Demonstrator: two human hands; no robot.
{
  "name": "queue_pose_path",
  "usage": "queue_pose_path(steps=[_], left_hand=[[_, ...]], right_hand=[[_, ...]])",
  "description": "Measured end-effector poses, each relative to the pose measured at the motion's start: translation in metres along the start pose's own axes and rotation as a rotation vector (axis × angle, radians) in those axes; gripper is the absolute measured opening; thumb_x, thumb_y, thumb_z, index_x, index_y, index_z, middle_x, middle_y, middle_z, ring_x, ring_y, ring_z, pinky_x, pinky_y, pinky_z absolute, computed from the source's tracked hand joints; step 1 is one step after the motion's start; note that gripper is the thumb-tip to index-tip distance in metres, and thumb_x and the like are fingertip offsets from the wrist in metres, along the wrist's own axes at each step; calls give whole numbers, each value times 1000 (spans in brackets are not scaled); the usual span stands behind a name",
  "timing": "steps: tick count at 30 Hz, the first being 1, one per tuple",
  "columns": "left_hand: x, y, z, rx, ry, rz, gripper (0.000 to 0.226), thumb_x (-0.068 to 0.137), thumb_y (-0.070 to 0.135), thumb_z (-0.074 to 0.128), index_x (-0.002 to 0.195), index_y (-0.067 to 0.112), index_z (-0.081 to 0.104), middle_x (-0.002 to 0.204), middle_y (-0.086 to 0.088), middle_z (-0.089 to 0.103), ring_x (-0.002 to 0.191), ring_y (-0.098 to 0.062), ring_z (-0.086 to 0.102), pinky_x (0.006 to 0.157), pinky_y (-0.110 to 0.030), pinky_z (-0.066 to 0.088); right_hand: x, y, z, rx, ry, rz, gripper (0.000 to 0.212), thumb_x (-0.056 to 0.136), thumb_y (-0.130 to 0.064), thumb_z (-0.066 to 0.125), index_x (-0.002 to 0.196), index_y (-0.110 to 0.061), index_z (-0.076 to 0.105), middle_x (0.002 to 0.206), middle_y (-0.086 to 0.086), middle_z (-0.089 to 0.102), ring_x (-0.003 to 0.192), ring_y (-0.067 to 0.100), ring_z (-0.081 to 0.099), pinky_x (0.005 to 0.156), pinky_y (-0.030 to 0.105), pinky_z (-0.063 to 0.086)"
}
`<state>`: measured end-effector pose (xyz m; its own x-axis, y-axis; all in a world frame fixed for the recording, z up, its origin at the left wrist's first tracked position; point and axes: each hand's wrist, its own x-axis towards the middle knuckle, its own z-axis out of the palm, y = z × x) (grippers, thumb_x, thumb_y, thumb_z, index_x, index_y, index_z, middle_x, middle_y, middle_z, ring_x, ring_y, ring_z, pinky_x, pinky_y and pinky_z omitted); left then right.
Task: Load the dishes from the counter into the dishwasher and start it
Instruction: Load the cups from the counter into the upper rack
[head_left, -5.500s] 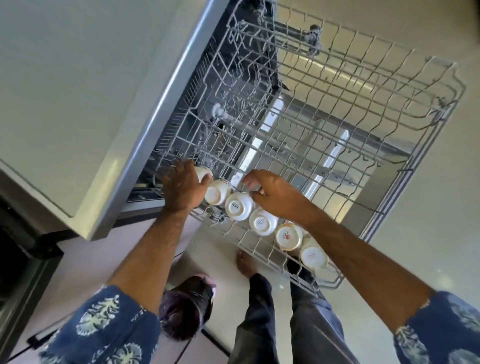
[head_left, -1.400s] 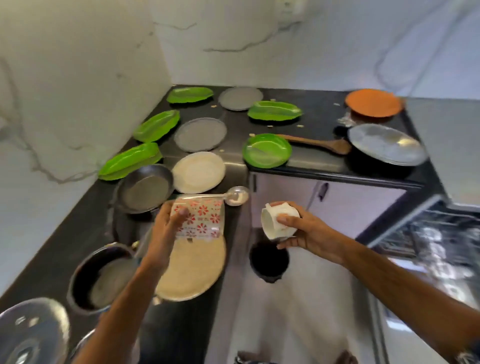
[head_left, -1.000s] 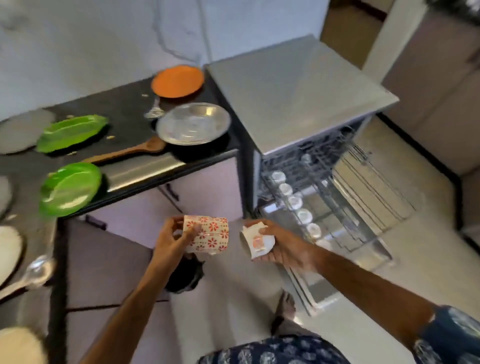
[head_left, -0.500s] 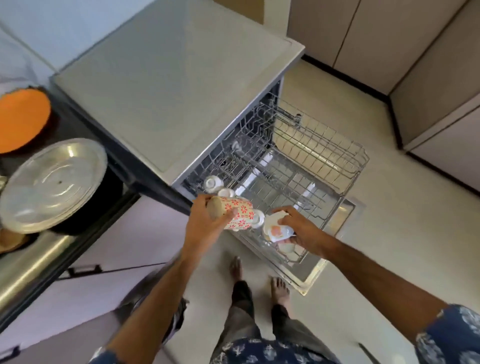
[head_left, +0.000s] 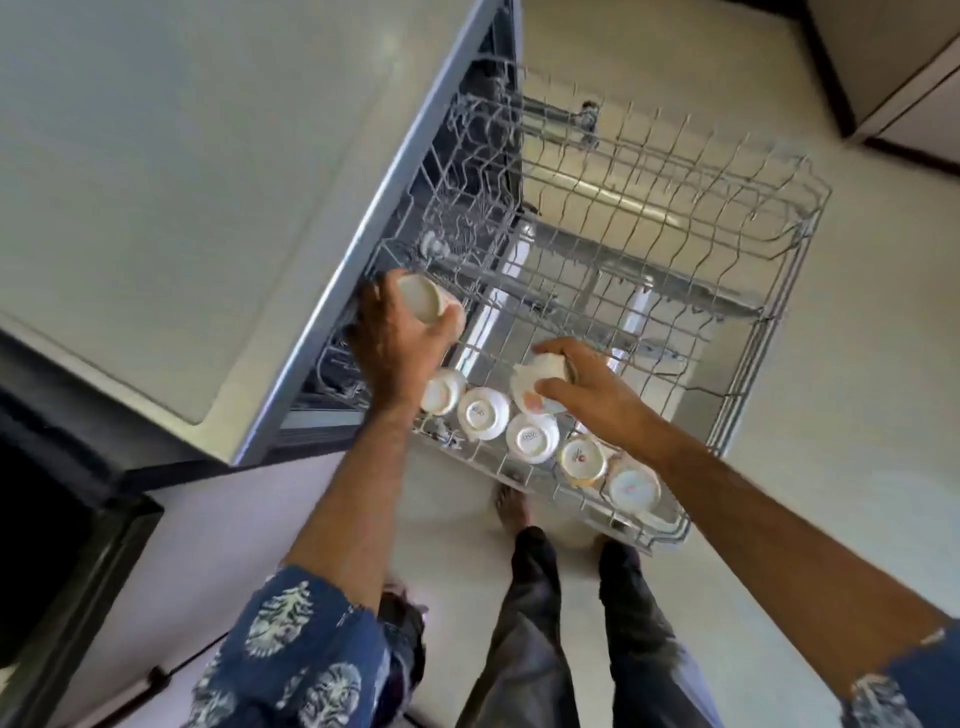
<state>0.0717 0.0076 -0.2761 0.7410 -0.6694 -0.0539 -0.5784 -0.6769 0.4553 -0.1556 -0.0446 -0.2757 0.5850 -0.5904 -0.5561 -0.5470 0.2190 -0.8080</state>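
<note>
Both hands have swung from the desk down to the pulled-out upper rack, left hand clamped on a patterned mug, right hand on a white cup, poised to extend the near row of upturned cups.

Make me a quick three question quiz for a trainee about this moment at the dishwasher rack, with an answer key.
1. True or false: both hands are holding a cup over the pulled-out rack.
2. How many cups already sit upside down in the row along the rack's near edge?
3. Multiple choice: the far part of the rack is A) full of plates, B) bare of dishes, C) holding a pan.

Key
1. True: the left hand grips one cup, the right hand grips another cup.
2. Five show, from the cup nearest the left hand to the last cup.
3. B.
</note>
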Motion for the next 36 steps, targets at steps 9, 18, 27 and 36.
queue_pose_path(steps=[9,18,27,36], left_hand=[[38,-23,13,195,-4,-72,74,71,53,81,129,24,46,134,-8,51,118,-28,54,108,-53,36],[51,-27,29,294,-155,-93,79,74,62,77,134,25,40,139,-13,45,116,-34,54,103,-51,41],[61,-21,49,424,-184,25,96,70,75,71,133,11,37,128,-15,50,102,-33,59,81,-41,48],[72,-30,52,441,-236,54,84,82,83,43,134,18,35,135,-15,48,112,-36,56,100,-54,42]], right_hand=[[26,7,7,-86,19,-198,56,91,-35,67,140,-30,41,131,1,44,106,18,54,90,31,45],[42,4,6,-110,-25,-242,58,91,-32,69,140,-25,41,128,2,42,108,17,50,90,31,44],[75,-12,21,-396,-57,-378,80,80,-20,76,147,-9,33,140,10,44,123,29,50,96,36,45],[113,-14,53,-541,-128,-368,91,78,-16,78,152,-14,26,140,11,42,123,26,49,91,29,47]])
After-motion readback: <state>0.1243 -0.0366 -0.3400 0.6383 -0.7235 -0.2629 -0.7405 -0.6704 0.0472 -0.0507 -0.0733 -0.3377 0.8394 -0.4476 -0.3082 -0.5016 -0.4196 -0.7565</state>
